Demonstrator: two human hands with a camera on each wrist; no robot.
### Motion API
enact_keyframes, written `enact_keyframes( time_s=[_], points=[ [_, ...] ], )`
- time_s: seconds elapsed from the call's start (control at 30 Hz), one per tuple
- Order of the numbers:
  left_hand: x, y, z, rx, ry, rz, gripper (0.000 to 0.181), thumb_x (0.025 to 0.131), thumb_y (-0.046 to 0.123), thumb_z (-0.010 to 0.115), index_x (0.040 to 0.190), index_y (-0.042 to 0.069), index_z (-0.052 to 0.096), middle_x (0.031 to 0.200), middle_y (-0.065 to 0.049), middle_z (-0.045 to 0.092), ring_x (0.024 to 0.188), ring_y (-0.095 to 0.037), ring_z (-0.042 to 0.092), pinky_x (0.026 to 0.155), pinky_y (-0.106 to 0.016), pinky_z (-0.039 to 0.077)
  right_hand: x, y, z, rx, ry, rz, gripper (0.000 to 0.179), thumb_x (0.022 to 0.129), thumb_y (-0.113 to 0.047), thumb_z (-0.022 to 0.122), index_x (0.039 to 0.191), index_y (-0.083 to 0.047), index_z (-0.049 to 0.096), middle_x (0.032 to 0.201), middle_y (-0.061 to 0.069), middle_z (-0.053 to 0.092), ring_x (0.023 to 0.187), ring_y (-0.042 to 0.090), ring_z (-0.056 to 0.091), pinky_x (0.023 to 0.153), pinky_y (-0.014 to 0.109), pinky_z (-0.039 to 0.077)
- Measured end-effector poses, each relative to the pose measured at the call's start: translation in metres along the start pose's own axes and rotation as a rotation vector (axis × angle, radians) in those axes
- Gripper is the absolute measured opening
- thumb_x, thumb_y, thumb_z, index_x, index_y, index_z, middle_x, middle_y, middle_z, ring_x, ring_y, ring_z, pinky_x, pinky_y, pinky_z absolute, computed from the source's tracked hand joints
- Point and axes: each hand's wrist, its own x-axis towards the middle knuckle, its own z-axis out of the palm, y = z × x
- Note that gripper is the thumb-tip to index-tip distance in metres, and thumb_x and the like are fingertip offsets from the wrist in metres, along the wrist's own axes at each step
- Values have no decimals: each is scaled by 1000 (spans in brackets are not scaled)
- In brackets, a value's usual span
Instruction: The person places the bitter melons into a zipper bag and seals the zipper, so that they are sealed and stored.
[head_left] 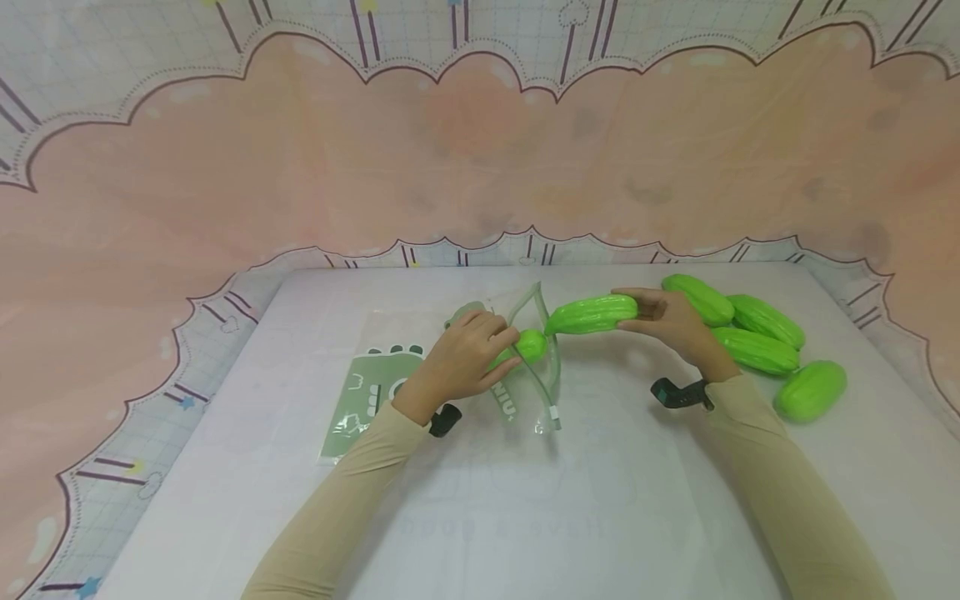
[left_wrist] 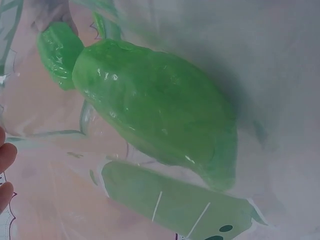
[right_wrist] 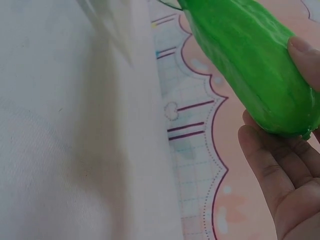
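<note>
My left hand (head_left: pixel 468 354) grips the edge of a clear zip bag (head_left: pixel 378 329) with a green cartoon print. Its mouth, with a green zip strip (head_left: pixel 553 379), gapes toward the right. Inside the bag lies one glossy green bitter melon (left_wrist: pixel 160 105), partly behind my left fingers in the head view. Between thumb and fingers, my right hand (head_left: pixel 671 325) holds a second bitter melon (head_left: pixel 592 314) by one end, clear of the table. Its far tip is at the bag's mouth; in the left wrist view that melon (left_wrist: pixel 60 55) appears beyond the bagged one.
Several more bitter melons (head_left: pixel 757 350) lie grouped at the right of the white table (head_left: pixel 600 517), beside my right wrist. Each wrist wears a dark camera band (head_left: pixel 678 393). A patterned pink cloth (head_left: pixel 480 167) surrounds the table at the back and sides.
</note>
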Motion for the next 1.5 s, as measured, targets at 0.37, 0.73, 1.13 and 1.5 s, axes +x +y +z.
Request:
enact_keyframes(
  time_s=[0.37, 0.73, 1.13, 1.5],
  points=[
    [2, 0, 2, 2, 0, 0, 22, 86, 31, 61, 94, 10, 59, 82, -3, 59, 77, -18, 57, 85, -34, 47, 4, -3, 6, 14, -18, -11, 58, 82, -19, 72, 133, -1, 51, 123, 1, 63, 100, -4, 62, 84, 15, 51],
    [2, 1, 1, 5, 1, -6, 22, 86, 31, 61, 94, 10, 59, 81, -3, 59, 77, -19, 57, 85, -34, 47, 6, 0, 5, 12, -24, -31, 57, 82, -17, 72, 132, -1, 51, 127, 6, 61, 102, -5, 61, 85, 15, 50],
    [2, 1, 1, 9, 0, -8, 23, 86, 31, 62, 94, 10, 60, 81, -3, 59, 78, -19, 57, 86, -34, 47, -4, 2, -3, -32, -25, -15, 57, 82, -17, 72, 132, 0, 51, 133, 18, 54, 101, -9, 59, 85, 12, 49],
    [3, 1, 1, 2, 23, -6, 23, 86, 31, 61, 94, 10, 60, 81, -3, 59, 79, -20, 58, 84, -35, 47, -4, 3, 1, -13, -55, -11, 57, 82, -17, 72, 132, -1, 51, 135, 22, 51, 101, -8, 59, 85, 14, 50]
  ],
)
